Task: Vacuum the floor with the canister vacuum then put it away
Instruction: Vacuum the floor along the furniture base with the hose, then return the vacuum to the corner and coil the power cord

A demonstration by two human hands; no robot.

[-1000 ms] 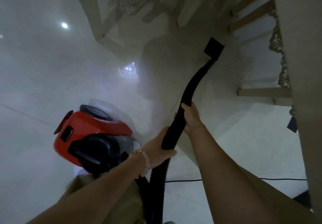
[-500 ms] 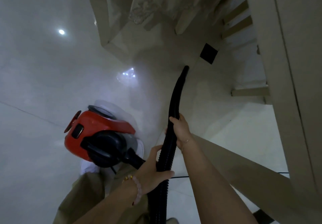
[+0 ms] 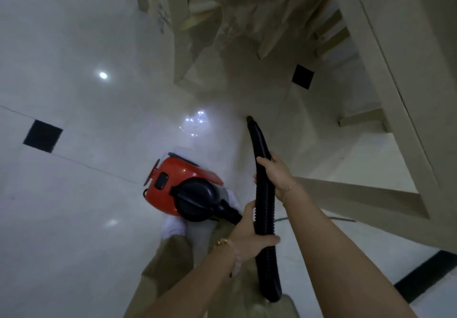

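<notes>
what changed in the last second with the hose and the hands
The black hose was drawn back: its nozzle tip, which lay over the small black floor tile a second ago, now sits short of it, nearer the person. The view shifted too, bringing another black tile into sight. Unchanged: the left hand and right hand still grip the hose, and the red vacuum stays at the person's left.

Only 1 view exists: a wide-angle camera worn on the person's head, looking steeply down and forward. Both forearms reach in from the bottom edge, close to the lens, while the glossy tiled floor lies farther below. Straight furniture edges bend toward the frame's borders.
</notes>
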